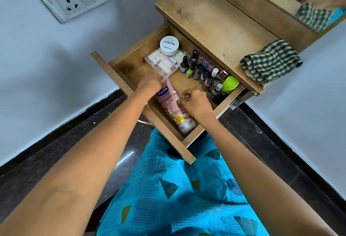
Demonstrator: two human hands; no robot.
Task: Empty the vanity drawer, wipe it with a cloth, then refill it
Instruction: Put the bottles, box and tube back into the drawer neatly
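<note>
Reaching into the open vanity drawer [134, 55] with both hands, onto the Vaseline tube [169, 104]. Laid flat just beside the front panel, cap end toward the person, probably because such a long tube fits best there. Left hand [149, 84] over the crimped end, fingers curled down and closed on it, as for lifting or setting down. Right hand [196, 104] at the tube's other edge near the middle, fingers [187, 95] curled narrow, thumb touching the tube; cannot tell whether gripping or only steadying. Stood upright in rows at the back, the nail polish bottles [202, 70], likely against leaking. Stacked on a clear plastic box [162, 62], a white nail polish remover jar [169, 45]. Folded on the counter [215, 22], well apart from both hands, the checked cloth [271, 61], ready for wiping. Hard to judge whether beginning the emptying or ending the refilling.
</note>
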